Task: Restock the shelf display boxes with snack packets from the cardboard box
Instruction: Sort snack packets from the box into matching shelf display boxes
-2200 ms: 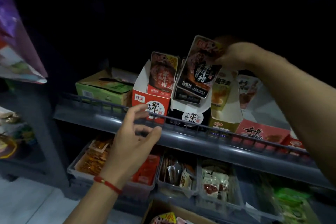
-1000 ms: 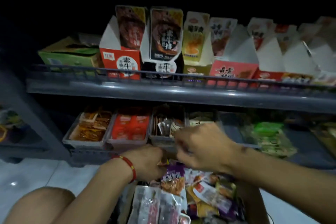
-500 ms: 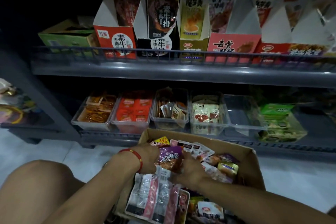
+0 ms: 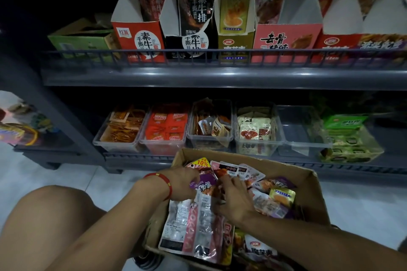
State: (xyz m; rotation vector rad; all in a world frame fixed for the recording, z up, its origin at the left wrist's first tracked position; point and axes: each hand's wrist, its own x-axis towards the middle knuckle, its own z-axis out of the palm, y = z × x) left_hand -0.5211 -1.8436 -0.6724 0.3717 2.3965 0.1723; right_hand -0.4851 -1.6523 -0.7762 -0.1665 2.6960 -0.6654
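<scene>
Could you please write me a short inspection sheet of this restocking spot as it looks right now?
Surface: pale tiled floor; grey shelf.
Job's things: cardboard box full of mixed packets; display boxes in a row on the shelf, packets upright.
Clutter: clear bins below, one bin looks empty.
Hands: left hand and right hand among packets in the cardboard box; grip unclear.
Cables: nothing seen.
Surroundings: dark; another rack at left.

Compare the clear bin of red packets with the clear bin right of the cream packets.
The clear plastic bin of red packets is packed full; the clear plastic bin beside the cream packets looks empty. The first sits second from left, the other fifth. Both stand on the lower shelf.
</scene>
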